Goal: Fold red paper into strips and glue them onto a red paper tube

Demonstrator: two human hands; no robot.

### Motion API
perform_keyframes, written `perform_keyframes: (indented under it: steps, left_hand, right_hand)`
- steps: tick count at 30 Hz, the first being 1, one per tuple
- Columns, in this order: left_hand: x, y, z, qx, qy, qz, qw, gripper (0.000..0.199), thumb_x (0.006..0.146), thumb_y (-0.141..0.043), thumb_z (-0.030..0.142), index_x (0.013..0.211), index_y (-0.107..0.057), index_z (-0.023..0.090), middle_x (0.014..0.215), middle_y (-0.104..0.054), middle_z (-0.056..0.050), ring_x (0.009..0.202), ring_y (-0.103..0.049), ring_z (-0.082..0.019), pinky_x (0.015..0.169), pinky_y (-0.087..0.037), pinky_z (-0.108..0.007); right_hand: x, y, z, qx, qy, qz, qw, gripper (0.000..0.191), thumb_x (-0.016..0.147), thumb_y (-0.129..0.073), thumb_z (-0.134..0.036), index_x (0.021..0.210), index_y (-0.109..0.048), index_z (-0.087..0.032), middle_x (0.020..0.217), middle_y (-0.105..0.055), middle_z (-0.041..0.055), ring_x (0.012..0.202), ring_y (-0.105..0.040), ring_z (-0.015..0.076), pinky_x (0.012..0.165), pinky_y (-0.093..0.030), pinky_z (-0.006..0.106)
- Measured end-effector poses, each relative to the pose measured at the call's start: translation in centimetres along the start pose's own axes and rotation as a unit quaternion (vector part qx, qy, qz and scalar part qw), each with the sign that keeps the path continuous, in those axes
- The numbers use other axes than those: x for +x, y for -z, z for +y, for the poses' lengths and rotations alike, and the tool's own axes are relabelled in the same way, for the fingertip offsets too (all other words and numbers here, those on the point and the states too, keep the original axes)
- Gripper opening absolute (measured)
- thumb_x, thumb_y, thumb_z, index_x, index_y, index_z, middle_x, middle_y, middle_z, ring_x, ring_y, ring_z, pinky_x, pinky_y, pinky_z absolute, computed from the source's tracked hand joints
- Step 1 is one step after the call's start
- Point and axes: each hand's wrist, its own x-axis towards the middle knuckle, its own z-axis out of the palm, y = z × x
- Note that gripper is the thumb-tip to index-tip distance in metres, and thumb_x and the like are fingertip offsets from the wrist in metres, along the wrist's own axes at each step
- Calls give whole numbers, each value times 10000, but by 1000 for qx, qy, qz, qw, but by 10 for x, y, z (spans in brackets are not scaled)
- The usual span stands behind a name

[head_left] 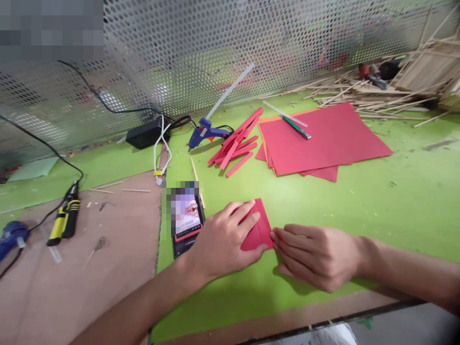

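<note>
on the lime-green tabletop [359, 206], close to its near edge, lies a small folded-looking square of red paper [265, 221], with a faint line running across its face. the left hand [228, 237] rests over the square's left part, palm down, fingers spread apart and not closed on anything, the thumb along the lower edge; it seems to be pinning the paper flat. the right hand [316, 254] has its fingers bunched together, their tips touching the paper's lower right corner; whether they pinch that corner or only press against it, i cannot tell.

just beyond the left wrist lies a dark smartphone with a lit screen [187, 218]. farther back are a loose heap of narrow red paper strips [235, 146], a blue hot-glue gun [204, 133] with a pale stick rising from it, and a stack of large red paper sheets [323, 139] with a green-handled cutter [295, 127] on top.

as i judge it, the step in hand is lining up or creasing the small square at that corner. the next move calls for a steady left palm and light, exact right fingertips, so the edges don't slip out of line.
</note>
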Motion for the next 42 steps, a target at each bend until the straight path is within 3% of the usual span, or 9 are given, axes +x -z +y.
perform_keyframes:
  steps: [5, 9, 11, 16, 25, 30, 33, 36, 42]
  left_hand:
    - [-1, -1, 0, -2, 2, 9, 1000, 508, 937, -702, 526, 1268, -705, 140, 1417, -698, -167, 1252, -670, -344, 954, -647, -480]
    - [-2, -2, 0, 1, 4, 3, 1000, 527, 928, -710, 530, 1272, -704, 131, 1422, -694, -170, 1260, -665, -352, 957, -646, -490]
    - [-2, -3, -1, 2, 1, 2, 1000, 526, 927, -705, 527, 1269, -708, 127, 1418, -695, -170, 1259, -666, -356, 963, -644, -493]
    - [-3, -5, -1, 9, -12, 11, 1000, 517, 950, -674, 523, 1262, -721, 114, 1416, -700, -163, 1259, -666, -349, 993, -634, -482]
    - [-2, -4, 1, 17, -20, 10, 1000, 522, 992, -636, 518, 1290, -708, 96, 1390, -711, -178, 1260, -674, -345, 1022, -619, -473]
    - [0, -4, -1, 10, -47, 30, 998, 527, 1008, -623, 537, 1275, -699, 89, 1347, -720, -188, 1225, -683, -337, 1038, -605, -473]
    - [1, -3, -3, -1, -50, 35, 998, 543, 991, -652, 556, 1274, -688, 94, 1353, -700, -199, 1193, -692, -331, 1024, -605, -470]
    - [1, 1, -8, 5, -23, 36, 999, 596, 935, -716, 596, 1260, -678, 98, 1341, -682, -211, 1169, -693, -354, 1000, -606, -510]
    - [3, 12, -18, 27, 131, -13, 991, 566, 881, -813, 456, 1301, -631, 124, 1230, -720, -165, 1116, -714, -358, 941, -617, -521]
  right_hand:
    - [0, 1, -7, 22, 15, 10, 1000, 204, 958, -757, -264, 810, -759, -124, 802, -755, 126, 802, -743, 255, 812, -628, 419]
    - [2, 4, -2, 157, -48, 8, 986, 296, 1030, -624, -305, 760, -696, -207, 817, -751, 82, 789, -730, 213, 737, -641, 367]
    - [4, 4, 4, 183, -82, 22, 980, 283, 1057, -553, -281, 843, -712, -189, 907, -782, 98, 859, -749, 220, 762, -649, 368]
    - [5, -2, 14, 122, -155, 16, 980, 199, 1060, -555, -222, 1123, -702, -103, 966, -795, 128, 983, -769, 250, 899, -638, 414]
    - [5, -13, 29, 50, -226, -54, 971, 340, 1033, -591, -329, 1218, -702, -66, 1229, -763, 206, 1131, -729, 340, 966, -622, 506]
    - [5, -16, 34, 35, -233, -50, 971, 353, 1028, -603, -325, 1254, -690, -68, 1269, -751, 214, 1191, -713, 346, 1005, -610, 516]
    - [6, -17, 33, 41, -186, -31, 981, 280, 1032, -597, -254, 1224, -703, -80, 1258, -761, 197, 1190, -727, 316, 1029, -611, 486]
    - [6, -17, 33, 52, -150, -30, 987, 231, 1038, -586, -221, 1168, -718, -82, 1188, -781, 183, 1146, -749, 303, 1011, -627, 481]
    - [6, -15, 33, 32, -152, -37, 987, 234, 1038, -604, -240, 1165, -722, -82, 1168, -768, 197, 1137, -745, 326, 1022, -627, 512]
